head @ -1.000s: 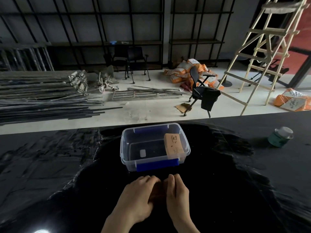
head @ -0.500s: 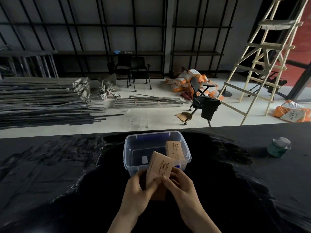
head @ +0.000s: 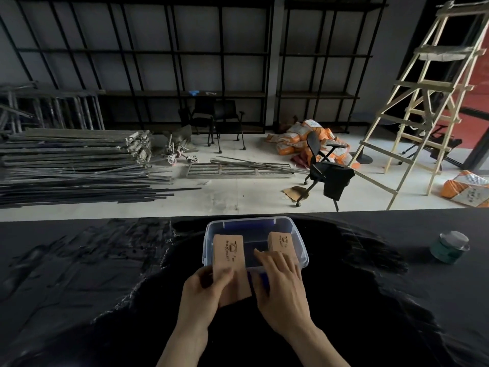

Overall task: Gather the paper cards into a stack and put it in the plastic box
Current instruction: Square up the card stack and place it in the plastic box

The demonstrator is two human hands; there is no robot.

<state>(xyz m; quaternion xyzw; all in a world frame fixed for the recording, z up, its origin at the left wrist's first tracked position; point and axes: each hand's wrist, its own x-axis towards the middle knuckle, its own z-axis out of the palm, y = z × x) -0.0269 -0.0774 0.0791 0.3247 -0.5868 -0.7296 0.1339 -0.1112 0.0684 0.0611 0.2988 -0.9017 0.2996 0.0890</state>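
A clear plastic box with blue latches stands on the black table in front of me. One stack of tan printed paper cards lies inside it at the right. My left hand grips a second tan card stack, tilted over the box's near left rim. My right hand rests flat with fingers spread on the box's near rim, its fingertips touching the inner stack's near end.
A green-labelled jar with a clear lid stands on the table at the right. The black table stretches wide to both sides. Beyond its far edge are metal bars, an office chair and a wooden ladder.
Both hands lifted the card stack off the table and carried it forward. It is now held by the left hand over the box's left rim; the right hand let go and moved to the box.
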